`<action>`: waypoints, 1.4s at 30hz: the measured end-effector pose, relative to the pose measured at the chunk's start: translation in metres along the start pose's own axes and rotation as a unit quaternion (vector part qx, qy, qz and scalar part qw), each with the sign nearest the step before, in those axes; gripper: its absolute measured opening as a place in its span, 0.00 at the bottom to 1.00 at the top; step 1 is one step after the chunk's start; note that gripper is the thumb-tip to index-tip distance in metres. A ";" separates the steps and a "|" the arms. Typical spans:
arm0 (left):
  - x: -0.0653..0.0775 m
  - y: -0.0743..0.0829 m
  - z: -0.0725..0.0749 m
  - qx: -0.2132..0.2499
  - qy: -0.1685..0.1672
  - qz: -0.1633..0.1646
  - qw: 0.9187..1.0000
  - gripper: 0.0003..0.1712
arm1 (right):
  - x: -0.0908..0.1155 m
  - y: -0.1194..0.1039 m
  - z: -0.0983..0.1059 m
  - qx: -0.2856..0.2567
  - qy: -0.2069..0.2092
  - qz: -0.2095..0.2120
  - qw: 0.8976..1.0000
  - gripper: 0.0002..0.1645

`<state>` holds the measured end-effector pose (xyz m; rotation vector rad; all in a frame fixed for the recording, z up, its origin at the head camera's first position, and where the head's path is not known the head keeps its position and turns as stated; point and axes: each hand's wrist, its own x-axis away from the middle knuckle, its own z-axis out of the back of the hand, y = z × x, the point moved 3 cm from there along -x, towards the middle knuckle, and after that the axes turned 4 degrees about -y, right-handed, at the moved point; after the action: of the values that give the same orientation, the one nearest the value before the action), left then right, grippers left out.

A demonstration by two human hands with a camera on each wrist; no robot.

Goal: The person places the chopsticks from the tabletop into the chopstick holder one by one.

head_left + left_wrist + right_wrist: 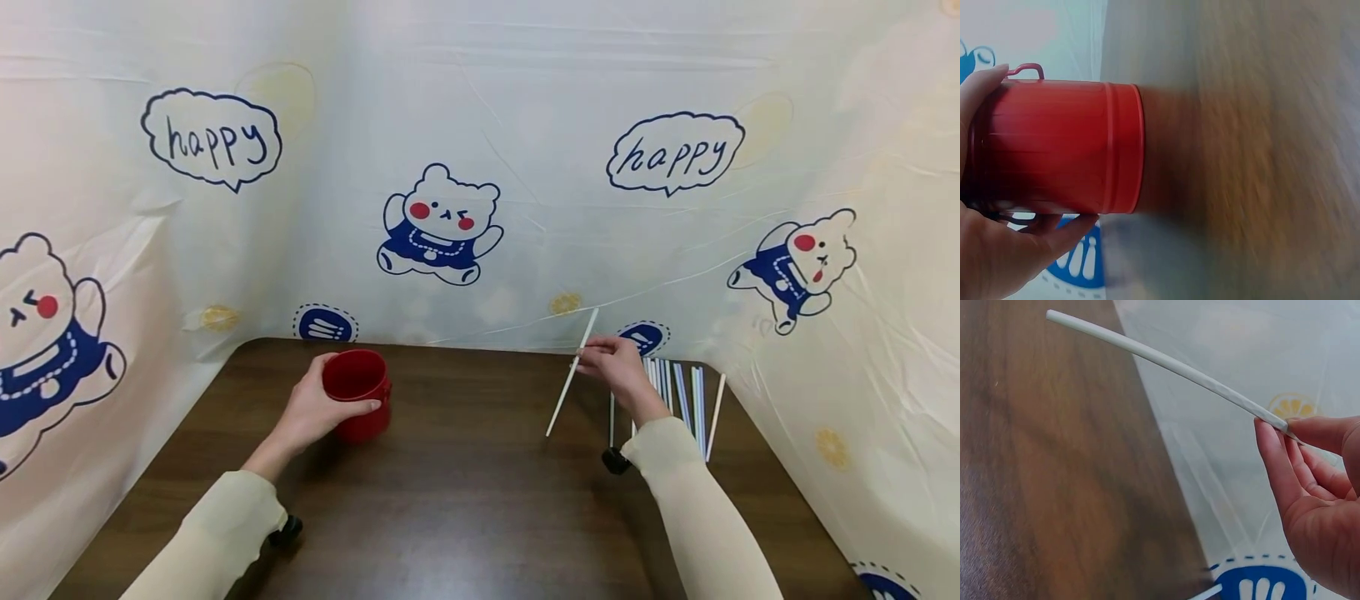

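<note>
My left hand (313,406) grips a small red metal pail (365,423) around its side, the thumb across the front near the rim. The pail is upright with its mouth facing up, and small loop handles show on its sides in the left wrist view. On the right, my right hand (621,373) pinches a thin white drinking straw (564,395) between thumb and fingertips. The straw slants in the air over the back of the table, its lower end pointing toward me and the pail side. The inside of the pail looks dark red.
Several pale white, blue and purple straws (697,408) lie in a row on the brown wooden table (465,500) at the back right, partly hidden by my right hand and sleeve. A printed cloth (525,125) hangs behind the table and along both sides.
</note>
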<state>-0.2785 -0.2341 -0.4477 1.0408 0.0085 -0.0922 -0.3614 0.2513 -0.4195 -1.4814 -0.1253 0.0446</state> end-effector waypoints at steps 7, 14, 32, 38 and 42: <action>-0.014 0.013 -0.022 0.012 -0.012 -0.016 1.000 0.57 | 0.000 -0.018 -0.012 0.002 0.003 0.025 1.000 0.18; -0.028 0.024 -0.046 0.016 -0.021 -0.035 0.999 0.56 | 0.001 -0.032 -0.019 0.010 0.010 0.059 0.998 0.18; -0.047 0.059 -0.110 0.041 -0.054 -0.079 0.995 0.54 | 0.005 -0.092 -0.051 -0.009 0.028 0.169 0.985 0.19; -0.048 0.066 -0.125 0.051 -0.064 -0.078 0.994 0.53 | 0.006 -0.102 -0.062 -0.026 0.026 0.191 0.981 0.19; -0.049 0.070 -0.133 0.056 -0.064 -0.089 0.992 0.52 | 0.005 -0.105 -0.072 -0.035 0.018 0.205 0.978 0.17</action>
<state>-0.3168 -0.0805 -0.4521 1.1433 -0.0208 -0.3258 -0.3536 0.1714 -0.3205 -1.5580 0.2111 0.3500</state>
